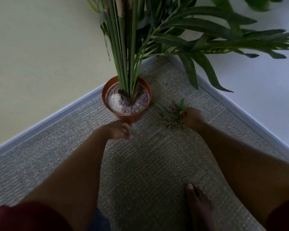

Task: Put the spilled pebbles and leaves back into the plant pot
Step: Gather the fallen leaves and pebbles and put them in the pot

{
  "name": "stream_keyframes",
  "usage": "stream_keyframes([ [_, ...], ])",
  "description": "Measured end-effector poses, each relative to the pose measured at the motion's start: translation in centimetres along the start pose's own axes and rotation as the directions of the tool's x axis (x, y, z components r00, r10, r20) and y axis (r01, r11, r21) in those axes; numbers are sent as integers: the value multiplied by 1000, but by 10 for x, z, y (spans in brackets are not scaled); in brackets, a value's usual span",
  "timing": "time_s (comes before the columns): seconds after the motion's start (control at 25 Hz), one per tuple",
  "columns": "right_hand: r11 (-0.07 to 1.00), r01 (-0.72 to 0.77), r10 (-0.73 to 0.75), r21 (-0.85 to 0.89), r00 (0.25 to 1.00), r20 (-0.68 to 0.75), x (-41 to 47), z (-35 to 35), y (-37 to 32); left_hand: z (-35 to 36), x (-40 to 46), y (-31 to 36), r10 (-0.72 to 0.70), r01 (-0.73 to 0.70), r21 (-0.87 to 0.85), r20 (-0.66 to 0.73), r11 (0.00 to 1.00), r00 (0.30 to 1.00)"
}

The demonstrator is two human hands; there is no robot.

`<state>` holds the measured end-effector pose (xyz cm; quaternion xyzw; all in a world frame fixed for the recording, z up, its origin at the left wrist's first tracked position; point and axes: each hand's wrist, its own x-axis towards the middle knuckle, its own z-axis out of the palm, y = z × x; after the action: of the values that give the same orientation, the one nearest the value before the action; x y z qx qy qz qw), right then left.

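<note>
So the pot (126, 99) is sitting upright on the carpet (157, 164) right in the corner where the two walls meet, stems going straight up out of it, and there's a ring of pebbles already inside with a pale bare patch on the near-left side where stuff is clearly missing. The spill (171, 114) is just to the right of the pot, a little heap of brownish pebbles mixed with a few green leaves (182, 104), one long leaf reaching back toward the pot's base. Right hand (191, 118) is down on that heap, fingers curled in around a bunch of leaves and pebbles, looks like a scoop-and-grab more than a neat pinch, though it's dim and I honestly can't see how much is actually in the fist. Left hand (119, 130) is at the near side of the pot low down, fingers curled in; looks like it's steadying the base, but whether it's really gripping or just closed next to it I can't tell from here. If it were me, I'd cup the palm under the load rather than squeeze, since those round pebbles will squirt out between fingers, then carry it low over the rim and drop it onto that bare patch, not against the stems. Keep the other hand on the pot, it looks top-heavy. Plenty still on the floor, so a few more trips I'd guess.
</note>
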<state>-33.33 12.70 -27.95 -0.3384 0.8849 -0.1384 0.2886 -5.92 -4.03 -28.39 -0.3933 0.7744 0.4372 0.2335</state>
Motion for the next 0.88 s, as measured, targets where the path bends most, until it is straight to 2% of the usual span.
stream_keyframes([
  [0.08, 1000, 2, -3, -30, 1000, -26, -3, -1, 12, 12, 8, 8, 61, -26, 326, -99, 945, 993],
  [0.16, 999, 2, -4, -49, 999, -41, -3, -2, 17, 25, 13, 10, 67, 30, 481, -182, 876, 981],
  [0.32, 993, 54, -56, -102, 998, -17, 1, 3, 18, 43, 21, 14, 7, 127, 409, -311, 904, 950],
  [0.48, 996, 58, -60, -62, 997, -38, 9, 12, 11, 56, 24, 25, -52, 230, 402, -407, 886, 912],
  [0.64, 998, 39, -40, -59, 999, -21, 16, 30, 2, 66, 30, 25, -18, 280, 458, -497, 844, 868],
  [0.76, 998, 42, -44, -42, 998, -46, 18, 42, -7, 71, 31, 23, 12, 249, 466, -489, 849, 872],
  [0.88, 999, 32, -36, -39, 995, -97, 18, 45, -9, 73, 37, 29, 94, 96, 413, -418, 906, 904],
])
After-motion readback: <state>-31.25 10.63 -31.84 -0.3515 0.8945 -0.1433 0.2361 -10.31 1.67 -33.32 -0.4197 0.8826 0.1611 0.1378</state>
